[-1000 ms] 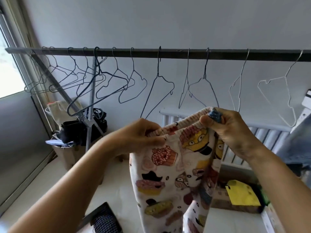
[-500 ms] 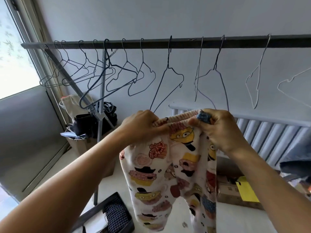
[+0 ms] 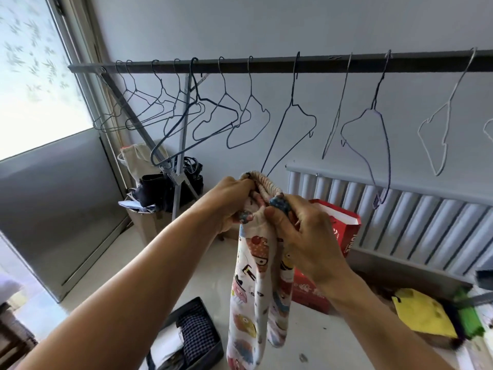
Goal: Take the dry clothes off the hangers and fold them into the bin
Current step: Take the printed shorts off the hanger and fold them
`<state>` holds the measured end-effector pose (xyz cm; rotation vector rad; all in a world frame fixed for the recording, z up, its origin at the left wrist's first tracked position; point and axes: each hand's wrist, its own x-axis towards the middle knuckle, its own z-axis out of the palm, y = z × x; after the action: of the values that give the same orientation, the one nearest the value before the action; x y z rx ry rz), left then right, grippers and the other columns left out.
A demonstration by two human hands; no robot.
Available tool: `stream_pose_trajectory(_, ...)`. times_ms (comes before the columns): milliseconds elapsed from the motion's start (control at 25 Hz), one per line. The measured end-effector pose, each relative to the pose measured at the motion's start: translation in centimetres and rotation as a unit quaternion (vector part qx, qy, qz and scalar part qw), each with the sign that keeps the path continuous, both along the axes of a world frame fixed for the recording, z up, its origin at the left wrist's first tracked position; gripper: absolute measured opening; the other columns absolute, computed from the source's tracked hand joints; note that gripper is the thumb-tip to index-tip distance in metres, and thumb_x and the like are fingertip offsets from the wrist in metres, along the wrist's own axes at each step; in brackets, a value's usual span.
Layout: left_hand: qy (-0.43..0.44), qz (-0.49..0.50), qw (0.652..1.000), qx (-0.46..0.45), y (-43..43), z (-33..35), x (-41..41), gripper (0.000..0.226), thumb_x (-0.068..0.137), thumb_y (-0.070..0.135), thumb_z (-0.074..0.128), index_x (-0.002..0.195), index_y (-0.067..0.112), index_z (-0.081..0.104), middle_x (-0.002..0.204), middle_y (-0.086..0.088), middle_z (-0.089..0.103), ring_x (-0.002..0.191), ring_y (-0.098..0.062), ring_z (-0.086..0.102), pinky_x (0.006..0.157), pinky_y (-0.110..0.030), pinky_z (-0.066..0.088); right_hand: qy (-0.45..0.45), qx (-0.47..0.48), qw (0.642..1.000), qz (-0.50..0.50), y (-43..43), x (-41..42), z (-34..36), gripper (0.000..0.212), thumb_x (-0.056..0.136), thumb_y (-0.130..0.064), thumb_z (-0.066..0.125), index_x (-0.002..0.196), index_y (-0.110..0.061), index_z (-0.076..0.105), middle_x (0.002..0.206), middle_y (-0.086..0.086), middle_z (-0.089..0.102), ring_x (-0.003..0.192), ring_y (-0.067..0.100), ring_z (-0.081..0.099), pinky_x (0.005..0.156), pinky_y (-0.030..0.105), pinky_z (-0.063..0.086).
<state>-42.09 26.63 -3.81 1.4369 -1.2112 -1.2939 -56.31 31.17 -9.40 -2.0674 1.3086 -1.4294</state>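
A pair of white trousers (image 3: 253, 284) printed with cartoon cakes hangs folded lengthwise in front of me. My left hand (image 3: 229, 201) grips the ribbed waistband on its left side. My right hand (image 3: 298, 231) pinches the other side of the waistband right against it, so both halves are pressed together. Several bare wire hangers (image 3: 213, 116) hang along the dark rail (image 3: 266, 65) above. A dark bin (image 3: 186, 335) with folded checked and white cloth inside sits on the floor below my left forearm.
A white radiator (image 3: 400, 217) runs along the wall at right, with a red paper bag (image 3: 344, 236) in front of it. Yellow and green items (image 3: 421, 313) lie at lower right. Dark bags and a box (image 3: 162, 193) stand by the rack's leg. A window and grey panel fill the left.
My hands have come together, folding the spread waistband in half so the trouser legs hang doubled. The view has swung to the right and down.
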Motion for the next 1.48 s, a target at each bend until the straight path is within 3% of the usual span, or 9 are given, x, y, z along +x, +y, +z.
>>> stream_pose_trajectory(160, 0.115, 0.029, 0.993, 0.008, 0.9, 0.4, 1.0, 0.022, 0.099, 0.011, 0.047, 0.081, 0.007, 0.060, 0.070, -0.010, 0.060, 0.054, -0.016, 0.058, 0.046, -0.025, 0.053, 0.069, 0.031, 0.997, 0.012, 0.4, 1.7, -0.3, 0.065, 0.073, -0.071, 0.060, 0.118, -0.027, 0.046, 0.102, -0.009, 0.058, 0.086, 0.008, 0.061, 0.074, 0.029, 0.056)
stream_pose_trajectory(320, 0.249, 0.036, 0.968, -0.029, 1.9, 0.6, 3.3, 0.023, 0.095, 0.020, 0.057, 0.105, -0.001, 0.057, 0.082, -0.011, 0.056, 0.069, -0.019, 0.061, 0.055, -0.030, 0.059, -0.051, 0.081, 0.995, 0.004, -0.8, 2.9, 0.6, 0.016, 0.091, -0.032, 0.063, 0.100, -0.022, 0.054, 0.089, 0.002, 0.062, 0.075, 0.022, 0.062, 0.067, 0.048, 0.057)
stream_pose_trajectory(400, 0.170, 0.053, 0.977, -0.114, 1.9, -0.8, 5.6, 0.048, 0.088, 0.035, 0.067, 0.121, 0.004, 0.052, 0.096, -0.006, 0.055, 0.086, -0.018, 0.061, 0.071, -0.033, 0.059, -0.171, 0.153, 0.972, 0.052, -1.6, 2.9, 1.8, 0.004, 0.094, -0.022, 0.060, 0.098, -0.023, 0.061, 0.091, 0.005, 0.067, 0.081, 0.025, 0.066, 0.073, 0.045, 0.059)
stream_pose_trajectory(520, -0.032, -0.036, 0.982, -0.183, 2.4, -4.1, 8.5, 0.094, 0.068, 0.063, 0.075, 0.145, 0.025, 0.035, 0.136, 0.004, 0.052, 0.121, -0.012, 0.054, 0.096, -0.029, 0.047, -0.305, 0.195, 0.923, 0.128, -2.5, 3.1, 3.7, 0.011, 0.096, -0.014, 0.056, 0.106, -0.013, 0.061, 0.089, 0.002, 0.068, 0.066, 0.004, 0.066, 0.057, 0.019, 0.052)
stream_pose_trajectory(600, -0.015, -0.129, 0.979, -0.157, 2.6, -6.3, 9.3, 0.106, 0.060, 0.062, 0.082, 0.146, 0.023, 0.034, 0.137, 0.003, 0.058, 0.123, -0.015, 0.058, 0.101, -0.033, 0.049, -0.332, 0.205, 0.906, 0.162, -2.9, 3.4, 4.9, 0.015, 0.097, -0.012, 0.054, 0.110, -0.006, 0.057, 0.082, 0.003, 0.065, 0.056, 0.001, 0.062, 0.049, 0.015, 0.047)
stream_pose_trajectory(720, 0.016, -0.186, 0.975, -0.122, 3.3, -8.3, 9.8, 0.082, 0.065, 0.042, 0.086, 0.133, 0.010, 0.053, 0.124, -0.008, 0.068, 0.115, -0.025, 0.065, 0.100, -0.043, 0.051, -0.343, 0.206, 0.891, 0.214, -3.3, 3.9, 6.8, 0.021, 0.097, -0.016, 0.053, 0.114, -0.004, 0.054, 0.079, 0.003, 0.065, 0.058, 0.005, 0.063, 0.049, 0.017, 0.050)
stream_pose_trajectory(880, 0.103, -0.130, 0.981, -0.101, 4.5, -9.5, 11.2, 0.053, 0.071, 0.029, 0.077, 0.115, 0.002, 0.067, 0.116, -0.019, 0.070, 0.108, -0.036, 0.067, 0.091, -0.044, 0.056, -0.346, 0.206, 0.888, 0.223, -4.6, 5.2, 8.7, 0.039, 0.096, -0.020, 0.057, 0.126, 0.003, 0.053, 0.105, 0.014, 0.068, 0.093, 0.025, 0.068, 0.084, 0.040, 0.058)
stream_pose_trajectory(1120, 0.221, -0.056, 0.971, -0.072, 6.7, -7.6, 16.0, 0.017, 0.080, 0.024, 0.076, 0.090, 0.012, 0.078, 0.097, -0.019, 0.074, 0.084, -0.030, 0.074, 0.069, -0.038, 0.061, -0.285, 0.272, 0.894, 0.214, -7.2, 10.2, 8.7, 0.031, 0.101, -0.032, 0.047, 0.098, -0.009, 0.067, 0.089, 0.007, 0.074, 0.087, 0.021, 0.070, 0.081, 0.034, 0.058)
stream_pose_trajectory(1480, 0.291, 0.050, 0.949, -0.115, 6.2, -3.3, 24.5, 0.033, 0.083, 0.027, 0.056, 0.099, 0.003, 0.073, 0.095, -0.021, 0.073, 0.080, -0.030, 0.072, 0.072, -0.041, 0.062, -0.436, 0.465, 0.635, 0.436, -7.0, 18.1, -0.6, 0.090, 0.088, -0.076, 0.015, 0.134, -0.012, 0.058, 0.128, 0.019, 0.063, 0.115, 0.037, 0.062, 0.093, 0.050, 0.052)
